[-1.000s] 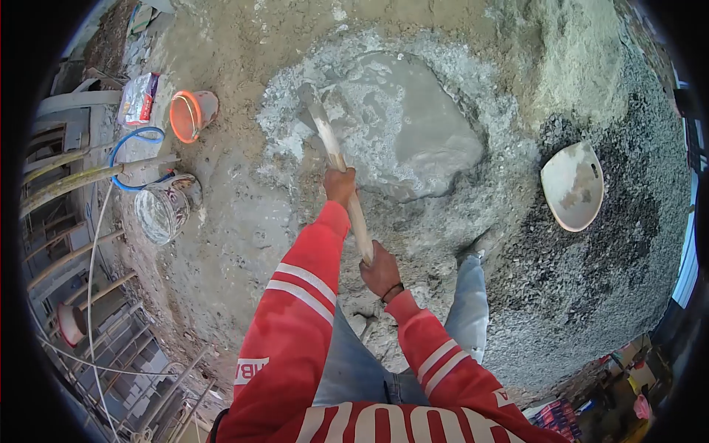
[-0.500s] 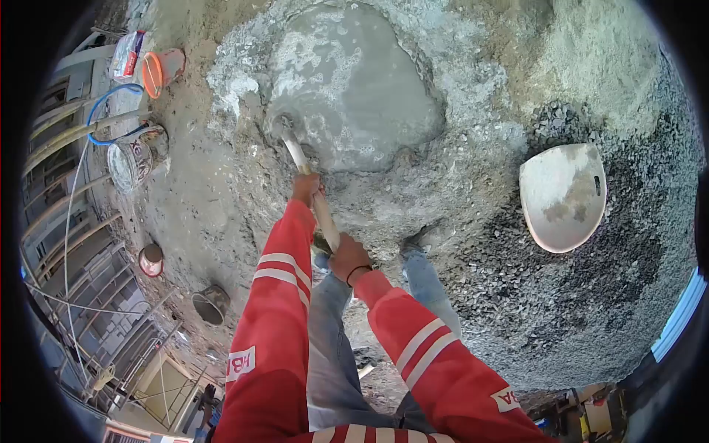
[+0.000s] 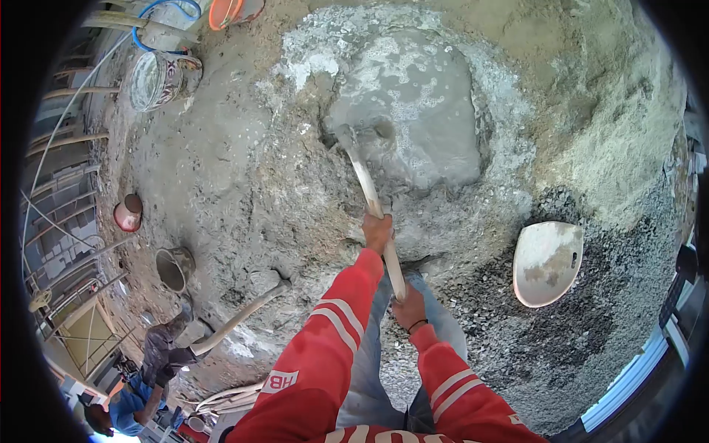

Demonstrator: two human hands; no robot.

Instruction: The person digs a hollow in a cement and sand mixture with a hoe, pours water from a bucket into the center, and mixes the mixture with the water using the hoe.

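Observation:
My left hand (image 3: 378,232) is wrapped around the middle of the long wooden handle of a hoe (image 3: 364,179). Closer to my body, my right hand (image 3: 409,307) grips the same handle near its end. The hoe's mud-coated head (image 3: 345,136) rests at the near left edge of a pool of wet grey cement mix (image 3: 436,111). Its blade is mostly hidden in the mix, beside a small round hollow. A pale, crumbly rim surrounds the pool.
A white scoop-shaped tub (image 3: 546,264) lies on dark gravel (image 3: 576,332) at right. Left are a cement-smeared bucket (image 3: 164,80), an orange bucket (image 3: 233,10), a red-rimmed pail (image 3: 128,214) and a dark bucket (image 3: 174,269). At lower left another person (image 3: 136,399) is beside a second long-handled tool (image 3: 240,316).
The view has shifted, so the ground scene appears differently placed. A hollow now shows in the wet mix near the hoe head. Another person and a second tool have come into view.

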